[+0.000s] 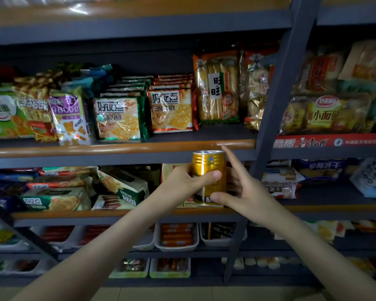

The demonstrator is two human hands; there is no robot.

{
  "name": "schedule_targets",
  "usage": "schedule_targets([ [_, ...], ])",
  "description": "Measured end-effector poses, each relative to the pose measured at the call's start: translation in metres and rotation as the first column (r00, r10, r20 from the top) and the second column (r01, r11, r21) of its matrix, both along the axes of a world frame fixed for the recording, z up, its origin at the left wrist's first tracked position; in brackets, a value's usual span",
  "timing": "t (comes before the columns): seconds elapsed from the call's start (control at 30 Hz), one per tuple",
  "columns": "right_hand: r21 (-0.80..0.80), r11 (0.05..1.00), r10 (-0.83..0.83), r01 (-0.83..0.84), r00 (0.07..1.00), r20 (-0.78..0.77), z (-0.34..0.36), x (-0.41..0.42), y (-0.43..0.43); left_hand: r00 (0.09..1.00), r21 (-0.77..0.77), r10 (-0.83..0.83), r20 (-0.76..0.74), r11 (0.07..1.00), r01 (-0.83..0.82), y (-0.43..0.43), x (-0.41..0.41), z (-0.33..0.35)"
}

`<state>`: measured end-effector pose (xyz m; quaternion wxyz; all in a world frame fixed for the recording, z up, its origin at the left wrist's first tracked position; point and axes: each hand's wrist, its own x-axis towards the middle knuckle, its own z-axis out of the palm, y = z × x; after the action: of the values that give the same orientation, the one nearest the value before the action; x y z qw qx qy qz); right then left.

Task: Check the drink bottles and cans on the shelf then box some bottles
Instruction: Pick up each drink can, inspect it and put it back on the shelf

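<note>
Gold drink can: upright and held in the air at the middle of the view, in front of the shelving. It rests on no shelf, and the orange shelf lip lies just past its top at 12 o'clock.
Left hand: comes in from 9 o'clock, its fingers clamped round the can's body with the thumb laid across the front.
Right hand: sits at 3 o'clock of the can. The thumb presses the lower front and the index finger points straight up toward 11 o'clock beside the rim; the other fingers are hidden behind the can.
Around it: snack packets at 10 o'clock, a rice cracker bag at 12 o'clock and sausage trays at 6 o'clock.
Risk, slip: the right hand's hold looks light, so turning the smooth can to read it could let it drop.
Risk, knock: the raised fingertip is close to the shelf lip, and lifting the can further could bump it.
Risk, misreading: the light is dim and both thumbs cover part of the label.
Risk, misplacing: this bay shows only snacks, so the can may be set back in the wrong spot.
</note>
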<state>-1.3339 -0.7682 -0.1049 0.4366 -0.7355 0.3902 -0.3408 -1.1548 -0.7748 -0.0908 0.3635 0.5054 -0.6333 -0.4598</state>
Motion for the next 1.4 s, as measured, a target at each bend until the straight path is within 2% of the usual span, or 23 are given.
schedule_targets([
  [0.1, -0.066, 0.998, -0.003, 0.005, 1.000, 0.024, 0.026, 0.003, -0.002, 0.998, -0.049, 0.000, 0.055, 0.999, 0.002, -0.003, 0.001, 0.028],
  [0.23, -0.204, 0.978, 0.068, -0.049, 0.994, 0.087, 0.076, 0.005, -0.005, 0.991, -0.142, -0.119, 0.057, 0.982, 0.126, -0.008, 0.005, 0.078],
  [0.37, -0.318, 0.945, 0.118, -0.082, 0.988, 0.096, 0.144, -0.004, -0.019, 0.997, -0.371, -0.052, 0.048, 0.926, 0.066, -0.019, 0.006, 0.137],
  [0.43, -0.392, 0.918, 0.114, -0.057, 0.986, 0.124, 0.184, -0.006, -0.028, 0.998, -0.521, -0.005, 0.068, 0.853, 0.040, -0.023, 0.009, 0.171],
  [0.5, -0.486, 0.874, 0.076, 0.014, 0.983, 0.166, 0.221, -0.004, -0.034, 0.998, -0.684, 0.025, 0.053, 0.729, 0.018, -0.027, 0.013, 0.203],
  [0.57, -0.555, 0.824, 0.024, 0.113, 0.972, 0.233, 0.253, -0.001, -0.043, 0.980, -0.862, 0.175, 0.095, 0.506, -0.006, -0.038, 0.019, 0.228],
  [0.6, -0.579, 0.799, -0.007, 0.163, 0.965, 0.261, 0.266, 0.000, -0.048, 0.934, -0.939, 0.334, 0.126, 0.344, 0.004, -0.047, 0.024, 0.239],
  [0.63, -0.600, 0.771, -0.052, 0.214, 0.960, 0.276, 0.279, 0.001, -0.056, 0.844, -0.985, 0.521, 0.126, 0.167, 0.045, -0.060, 0.028, 0.247],
  [0.67, -0.619, 0.741, -0.101, 0.259, 0.955, 0.279, 0.289, 0.001, -0.064, 0.746, -0.994, 0.659, 0.101, 0.030, 0.108, -0.074, 0.032, 0.252],
  [0.7, -0.635, 0.711, -0.156, 0.301, 0.949, 0.275, 0.297, 0.002, -0.073, 0.667, -0.985, 0.739, 0.094, -0.029, 0.171, -0.087, 0.034, 0.256],
  [0.77, -0.655, 0.654, -0.284, 0.378, 0.925, 0.250, 0.307, 0.005, -0.093, 0.570, -0.967, 0.808, 0.152, 0.003, 0.255, -0.105, 0.036, 0.260],
  [0.9, -0.691, 0.569, -0.501, 0.445, 0.855, 0.138, 0.307, 0.018, -0.133, 0.451, -0.912, 0.841, 0.300, 0.113, 0.395, -0.129, 0.039, 0.257],
  [1.03, -0.586, 0.649, -0.596, 0.485, 0.803, 0.005, 0.306, 0.024, -0.169, 0.418, -0.894, 0.839, 0.349, 0.164, 0.418, -0.147, 0.043, 0.254],
  [1.2, -0.508, 0.721, -0.624, 0.471, 0.760, -0.182, 0.308, 0.026, -0.203, 0.440, -0.914, 0.841, 0.316, 0.144, 0.380, -0.159, 0.047, 0.252],
  [1.27, -0.485, 0.779, -0.587, 0.397, 0.736, -0.339, 0.316, 0.021, -0.210, 0.441, -0.914, 0.845, 0.301, 0.123, 0.387, -0.161, 0.047, 0.253],
  [1.33, -0.496, 0.820, -0.545, 0.285, 0.653, -0.526, 0.323, 0.015, -0.214, 0.448, -0.913, 0.843, 0.297, 0.114, 0.392, -0.163, 0.048, 0.252],
  [1.4, -0.559, 0.811, -0.537, 0.170, 0.595, -0.598, 0.326, 0.011, -0.217, 0.454, -0.911, 0.840, 0.297, 0.107, 0.398, -0.165, 0.049, 0.249],
])
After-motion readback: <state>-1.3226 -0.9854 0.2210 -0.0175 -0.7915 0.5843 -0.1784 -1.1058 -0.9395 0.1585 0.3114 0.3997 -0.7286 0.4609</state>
